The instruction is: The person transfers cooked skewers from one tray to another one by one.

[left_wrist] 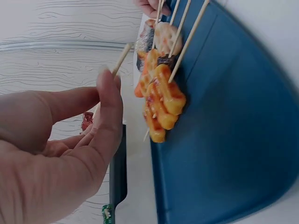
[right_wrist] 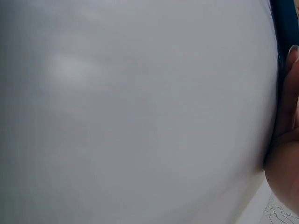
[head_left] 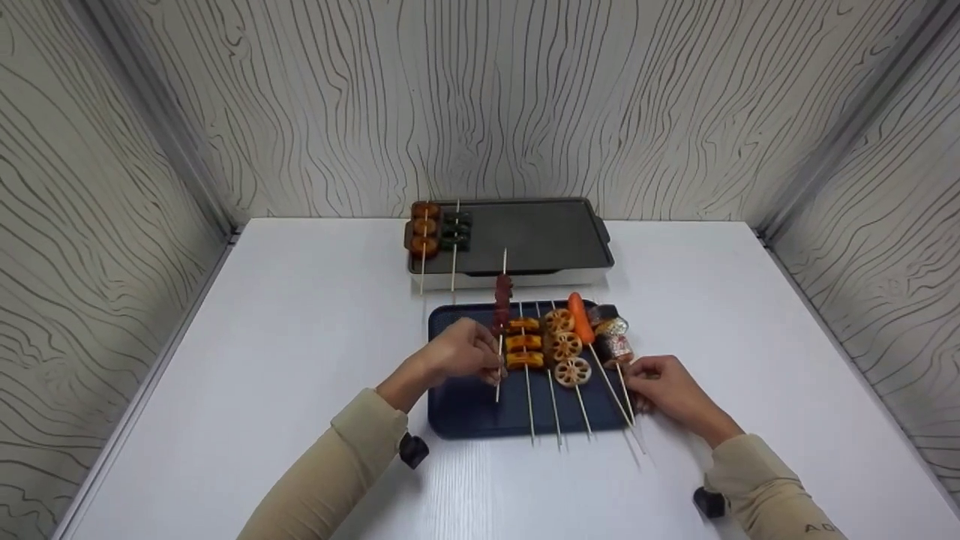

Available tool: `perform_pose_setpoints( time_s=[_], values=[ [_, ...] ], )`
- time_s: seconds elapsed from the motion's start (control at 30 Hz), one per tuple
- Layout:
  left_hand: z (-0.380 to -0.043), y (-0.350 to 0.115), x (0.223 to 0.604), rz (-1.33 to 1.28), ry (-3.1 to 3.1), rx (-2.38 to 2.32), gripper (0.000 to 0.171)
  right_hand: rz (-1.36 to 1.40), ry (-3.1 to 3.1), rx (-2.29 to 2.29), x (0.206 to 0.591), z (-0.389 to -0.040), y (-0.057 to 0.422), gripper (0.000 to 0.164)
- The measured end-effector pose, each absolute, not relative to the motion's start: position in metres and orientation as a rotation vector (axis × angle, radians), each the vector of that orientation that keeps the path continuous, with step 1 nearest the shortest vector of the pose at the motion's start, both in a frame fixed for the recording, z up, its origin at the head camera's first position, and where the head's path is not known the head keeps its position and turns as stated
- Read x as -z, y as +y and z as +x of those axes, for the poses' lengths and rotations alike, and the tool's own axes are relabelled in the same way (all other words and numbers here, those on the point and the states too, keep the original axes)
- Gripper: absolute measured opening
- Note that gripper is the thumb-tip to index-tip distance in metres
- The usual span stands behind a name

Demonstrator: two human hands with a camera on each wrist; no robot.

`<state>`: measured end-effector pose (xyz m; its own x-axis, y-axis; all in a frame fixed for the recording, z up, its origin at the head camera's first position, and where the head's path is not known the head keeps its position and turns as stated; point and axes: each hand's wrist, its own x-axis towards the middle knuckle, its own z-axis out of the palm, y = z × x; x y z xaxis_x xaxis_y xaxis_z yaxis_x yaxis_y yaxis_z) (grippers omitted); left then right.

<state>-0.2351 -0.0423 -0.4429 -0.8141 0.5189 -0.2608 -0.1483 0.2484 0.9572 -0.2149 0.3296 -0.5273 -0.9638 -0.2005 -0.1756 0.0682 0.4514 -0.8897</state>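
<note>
My left hand [head_left: 466, 351] pinches the bare stick of a skewer of dark red meat pieces [head_left: 502, 296] between thumb and fingertips. The meat hangs over the far rim of the blue tray [head_left: 465, 416], its tip reaching toward the griddle [head_left: 536, 232]. In the left wrist view, the stick's end pokes out above the thumb. At the tray's right edge, my right hand [head_left: 671, 390] grips the rim, close to the stick of a skewer with silvery-skinned chunks [head_left: 616, 348]. Some of its fingers are hidden. The right wrist view shows fingers [right_wrist: 287, 102] against the rim.
On the tray lie skewers of yellow wavy pieces [head_left: 524, 343], lotus root slices [head_left: 566, 346] and an orange sausage-shaped piece [head_left: 580, 319]. The griddle bears brown round slices [head_left: 424, 226] and dark green pieces [head_left: 455, 231] at its left end. Patterned walls [head_left: 480, 97] enclose the white table [head_left: 322, 300].
</note>
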Motion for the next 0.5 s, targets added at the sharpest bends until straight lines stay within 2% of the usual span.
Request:
perform_pose_setpoints(
  time_s=[0.5],
  values=[
    [-0.217,-0.034,0.477,0.254,1.958,-1.546,0.006,-0.131,2.406,1.549,0.528,-0.215,0.332,0.016]
  ],
)
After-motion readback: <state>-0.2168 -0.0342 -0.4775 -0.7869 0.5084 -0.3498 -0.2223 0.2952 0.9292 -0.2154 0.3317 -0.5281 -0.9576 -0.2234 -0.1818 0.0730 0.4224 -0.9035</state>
